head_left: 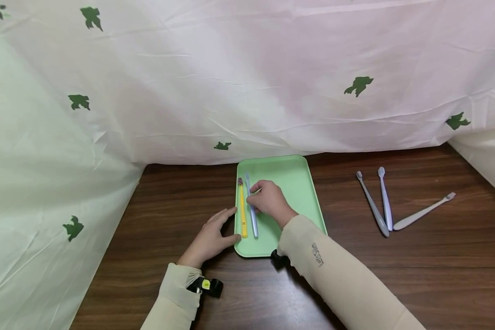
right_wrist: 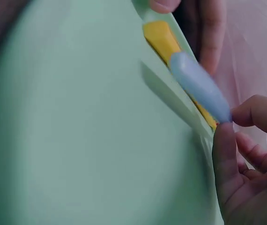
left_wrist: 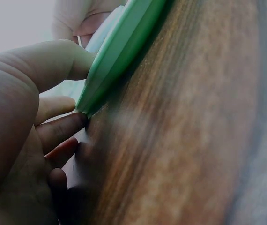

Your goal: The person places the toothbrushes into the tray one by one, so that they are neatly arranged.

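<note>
Over the light green tray (head_left: pixel 286 176), my right hand (head_left: pixel 271 201) pinches a light blue toothbrush (head_left: pixel 253 222) between thumb and fingertips. In the right wrist view, its rounded handle end (right_wrist: pixel 196 84) stands above the tray and casts a shadow on it. A yellow toothbrush (head_left: pixel 243 211) with a dark striped head lies just left of it, along the tray's left side. My left hand (head_left: pixel 209 238) is at the tray's left edge, fingers spread and fairly straight. In the left wrist view its thumb (left_wrist: pixel 63 65) touches the tray's rim (left_wrist: pixel 119 51).
On the wooden table (head_left: pixel 181 197) to the right lie a grey toothbrush (head_left: pixel 372 203), a pale lilac toothbrush (head_left: pixel 385 197) and a whitish toothbrush (head_left: pixel 422 212), their handle ends close together. A white cloth (head_left: pixel 251 91) with green leaf shapes hangs behind the table and at its sides.
</note>
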Motion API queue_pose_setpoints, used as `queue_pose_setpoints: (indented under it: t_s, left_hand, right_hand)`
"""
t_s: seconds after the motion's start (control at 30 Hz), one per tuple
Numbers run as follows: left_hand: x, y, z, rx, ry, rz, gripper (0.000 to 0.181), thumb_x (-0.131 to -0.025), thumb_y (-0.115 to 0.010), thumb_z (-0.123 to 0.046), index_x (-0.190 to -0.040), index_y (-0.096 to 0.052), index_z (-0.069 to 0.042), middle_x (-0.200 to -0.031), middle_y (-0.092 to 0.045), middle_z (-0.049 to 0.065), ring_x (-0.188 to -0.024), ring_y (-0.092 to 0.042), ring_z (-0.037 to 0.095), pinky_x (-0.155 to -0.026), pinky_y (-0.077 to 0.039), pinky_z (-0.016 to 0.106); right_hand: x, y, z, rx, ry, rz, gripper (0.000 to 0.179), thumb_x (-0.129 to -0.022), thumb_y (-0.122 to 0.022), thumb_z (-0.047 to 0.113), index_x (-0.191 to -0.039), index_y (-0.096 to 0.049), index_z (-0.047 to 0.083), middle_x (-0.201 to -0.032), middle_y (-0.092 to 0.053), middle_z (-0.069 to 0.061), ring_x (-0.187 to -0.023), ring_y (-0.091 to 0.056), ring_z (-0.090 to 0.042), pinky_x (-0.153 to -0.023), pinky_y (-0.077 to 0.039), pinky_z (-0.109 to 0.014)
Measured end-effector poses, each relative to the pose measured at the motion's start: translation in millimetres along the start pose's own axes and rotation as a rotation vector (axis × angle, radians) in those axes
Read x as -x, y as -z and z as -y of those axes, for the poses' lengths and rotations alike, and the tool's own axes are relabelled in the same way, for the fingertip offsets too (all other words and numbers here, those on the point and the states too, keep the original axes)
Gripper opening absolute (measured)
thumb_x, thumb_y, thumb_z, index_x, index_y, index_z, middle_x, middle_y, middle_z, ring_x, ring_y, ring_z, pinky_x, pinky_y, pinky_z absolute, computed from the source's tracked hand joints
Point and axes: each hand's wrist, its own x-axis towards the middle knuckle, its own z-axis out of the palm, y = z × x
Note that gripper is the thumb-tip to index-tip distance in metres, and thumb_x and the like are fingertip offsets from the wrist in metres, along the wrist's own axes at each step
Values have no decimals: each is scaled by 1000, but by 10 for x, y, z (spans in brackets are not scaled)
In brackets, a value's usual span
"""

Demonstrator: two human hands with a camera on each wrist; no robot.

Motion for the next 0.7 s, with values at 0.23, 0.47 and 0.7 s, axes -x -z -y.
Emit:
queue_pose_setpoints:
  t_s: [0.23, 0.47, 0.7]
  left_hand:
    - [-5, 8, 10, -6, -1, -3, 74, -88, -79, -26, -153, -45, -20, -157, -39, 11, -147, -30, 33, -111, -34, 58]
    - [-10, 15, 6, -9, 0, 5, 73, -88, -78, -27, -153, -45, -20, -157, -39, 11, -148, -29, 33, -111, -34, 58]
    - [-10, 11, 9, -10, 10, 2, 73, -88, -78, -28, -153, -45, -21, -157, -39, 12, -147, -30, 33, -111, -34, 57]
  right_hand:
    - [2, -68, -4, 42, -11, -10, 22, -88, -71, 10, -107, -66, 3, -88, -70, -9, -62, -68, -15, -59, -56, -27]
    - [-10, -96, -12, 93, 9, -26, 15, -90, -74, 10, -101, -69, 1, -88, -70, -9, -62, -67, -15, -58, -55, -27]
    - [-3, -108, -28, 82, -3, -25, 14, -92, -74, 13, -99, -72, 1, -83, -70, -7, -63, -66, -14, -58, -55, -26]
